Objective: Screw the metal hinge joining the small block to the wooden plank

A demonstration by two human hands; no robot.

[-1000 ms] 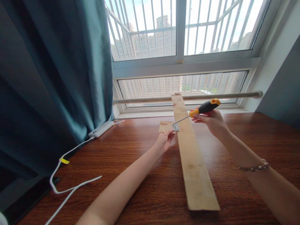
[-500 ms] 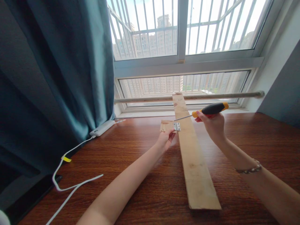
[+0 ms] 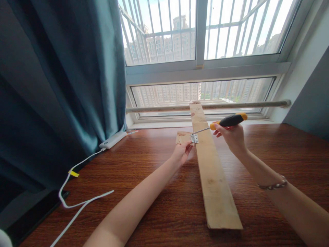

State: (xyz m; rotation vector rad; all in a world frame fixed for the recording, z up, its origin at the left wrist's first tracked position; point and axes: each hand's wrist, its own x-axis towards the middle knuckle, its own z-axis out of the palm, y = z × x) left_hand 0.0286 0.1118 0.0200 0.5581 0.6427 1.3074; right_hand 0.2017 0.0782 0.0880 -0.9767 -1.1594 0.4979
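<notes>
My right hand (image 3: 233,136) is closed around the front of a yellow-and-black screwdriver (image 3: 232,120). Its thin shaft slants down to the left, and the tip is at the upper left edge of a silver hinge (image 3: 194,138). This hinge bridges a small wooden block (image 3: 183,137) and a long wooden board (image 3: 217,185). My left hand (image 3: 183,151) pinches the near edge of the block, thumb on top beside the hinge; the fingers beneath are partly hidden. Whether a screw sits under the tip is too small to tell.
The board lies lengthwise on a brown wood-grain table (image 3: 144,161), its far end near a horizontal rail (image 3: 236,105) before the window. To the left are a white power strip (image 3: 113,140), a white cable (image 3: 77,206) and a dark blue curtain (image 3: 77,68).
The screwdriver has shifted slightly left and its tip has dropped from above the hinge to the hinge's upper edge. My left hand stays on the block.
</notes>
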